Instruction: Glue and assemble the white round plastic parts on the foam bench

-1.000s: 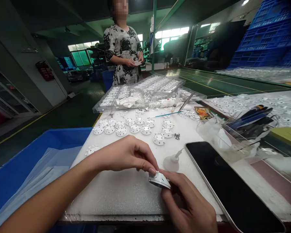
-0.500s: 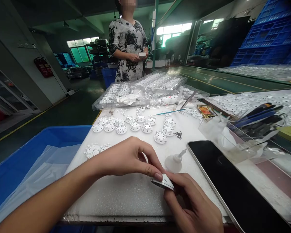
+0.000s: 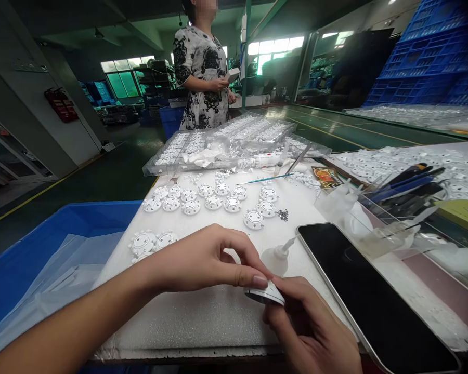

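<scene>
Between both hands, low over the white foam sheet (image 3: 203, 327), is a small round white part (image 3: 268, 294) with a dark underside, held tilted. My left hand (image 3: 214, 259) is closed on its upper left, thumb on top. My right hand (image 3: 312, 322) pinches its right edge between thumb and index finger. Just beyond stands a squat white squeeze bottle (image 3: 276, 261) with a thin nozzle. Farther off lie several white discs (image 3: 253, 219) with dark spots, beside a little heap of dark bits (image 3: 283, 215).
A large phone (image 3: 374, 296) lies to the right, near a clear box of pens (image 3: 409, 182). A thin blue brush (image 3: 263, 179) lies before clear trays (image 3: 171, 150) of white parts. A blue bin (image 3: 74, 218) is at left. Another person (image 3: 205, 67) stands beyond.
The white part has tilted a little, showing more of its underside, with both hands still on it. The person beyond has turned and raised the small white object. The view has shifted slightly.
</scene>
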`<action>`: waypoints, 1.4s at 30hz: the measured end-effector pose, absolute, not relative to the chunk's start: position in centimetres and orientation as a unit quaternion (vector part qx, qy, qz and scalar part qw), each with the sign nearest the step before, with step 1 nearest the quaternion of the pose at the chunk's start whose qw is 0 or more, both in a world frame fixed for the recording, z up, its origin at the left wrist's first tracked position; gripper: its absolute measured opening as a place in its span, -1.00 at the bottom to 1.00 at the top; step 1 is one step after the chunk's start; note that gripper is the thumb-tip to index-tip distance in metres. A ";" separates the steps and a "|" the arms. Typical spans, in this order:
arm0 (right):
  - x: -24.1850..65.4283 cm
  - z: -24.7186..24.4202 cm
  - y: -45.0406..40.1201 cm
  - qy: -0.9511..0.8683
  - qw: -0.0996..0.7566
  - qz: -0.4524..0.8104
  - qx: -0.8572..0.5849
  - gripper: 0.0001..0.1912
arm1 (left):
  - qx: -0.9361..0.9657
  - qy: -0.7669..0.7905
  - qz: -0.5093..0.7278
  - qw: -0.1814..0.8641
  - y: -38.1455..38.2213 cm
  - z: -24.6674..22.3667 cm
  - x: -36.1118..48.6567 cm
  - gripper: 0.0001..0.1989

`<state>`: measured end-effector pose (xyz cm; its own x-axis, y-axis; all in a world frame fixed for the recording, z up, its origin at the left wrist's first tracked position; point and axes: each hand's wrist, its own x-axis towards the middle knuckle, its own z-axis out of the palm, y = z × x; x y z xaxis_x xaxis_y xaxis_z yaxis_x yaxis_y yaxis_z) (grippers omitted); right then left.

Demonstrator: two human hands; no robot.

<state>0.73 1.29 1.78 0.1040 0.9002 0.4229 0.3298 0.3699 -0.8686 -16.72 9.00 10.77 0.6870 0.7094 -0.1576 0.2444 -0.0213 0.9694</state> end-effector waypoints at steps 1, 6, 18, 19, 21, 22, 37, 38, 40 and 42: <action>0.7 1.8 1.3 -0.618 0.551 0.257 -0.499 -0.81 | 0.671 0.351 0.196 0.623 9.0 10.6 -16.7 -0.87; 0.7 1.8 1.4 -0.623 0.569 0.236 -0.481 -0.77 | 0.628 0.360 0.198 0.661 9.0 10.0 -16.5 -0.81; 0.5 1.5 1.5 -0.633 0.561 0.223 -0.485 -0.75 | 0.607 0.378 0.200 0.670 8.8 9.3 -16.0 -0.79; 0.5 1.5 1.5 -0.634 0.558 0.225 -0.486 -0.75 | 0.609 0.381 0.199 0.667 8.8 9.3 -16.0 -0.79; 0.5 1.6 1.6 -0.635 0.555 0.226 -0.488 -0.75 | 0.617 0.388 0.196 0.656 8.8 9.2 -16.0 -0.80; 0.5 1.6 1.6 -0.635 0.553 0.227 -0.489 -0.74 | 0.623 0.389 0.194 0.650 8.8 9.3 -16.0 -0.80; 0.8 0.8 1.4 -0.617 0.579 0.227 -0.483 -0.82 | 0.877 0.228 0.211 0.367 8.5 9.8 -16.0 -0.79; 0.9 0.8 1.4 -0.620 0.580 0.230 -0.475 -0.81 | 0.879 0.223 0.219 0.359 8.4 9.8 -15.9 -0.78; 1.2 0.8 1.2 -0.621 0.593 0.233 -0.456 -0.77 | 0.881 0.223 0.234 0.346 8.3 9.9 -16.0 -0.77; 1.5 1.2 1.1 -0.613 0.619 0.215 -0.441 -0.72 | 0.881 0.234 0.256 0.322 8.4 10.0 -16.3 -0.76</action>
